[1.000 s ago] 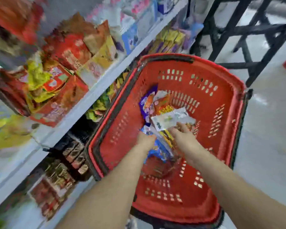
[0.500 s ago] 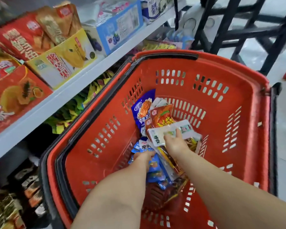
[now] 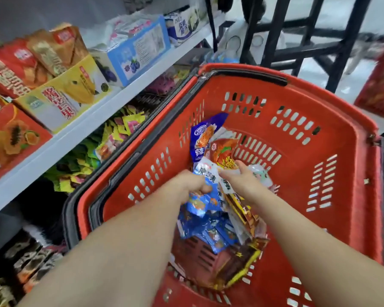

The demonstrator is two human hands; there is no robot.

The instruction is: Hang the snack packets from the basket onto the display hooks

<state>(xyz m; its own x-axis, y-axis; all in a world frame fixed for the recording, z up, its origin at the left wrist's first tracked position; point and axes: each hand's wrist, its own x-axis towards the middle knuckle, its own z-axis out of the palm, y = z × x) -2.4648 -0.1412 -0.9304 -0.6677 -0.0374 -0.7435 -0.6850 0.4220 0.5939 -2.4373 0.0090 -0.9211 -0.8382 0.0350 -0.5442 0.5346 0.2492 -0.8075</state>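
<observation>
Inside red basket (image 3: 297, 120) beside shelf (image 3: 80, 138) | snack packets (image 3: 211, 235): crinkled foil heap, mostly blue, brown-and-yellow ones nearest, 1 orange packet (image 3: 224, 151) at far end | left hand (image 3: 186, 185) grip curled round blue packets (image 3: 200, 202) | right hand (image 3: 242, 182) grip pinching white-topped packet (image 3: 227, 188) | print: Chinese characters, too blurred to read
</observation>
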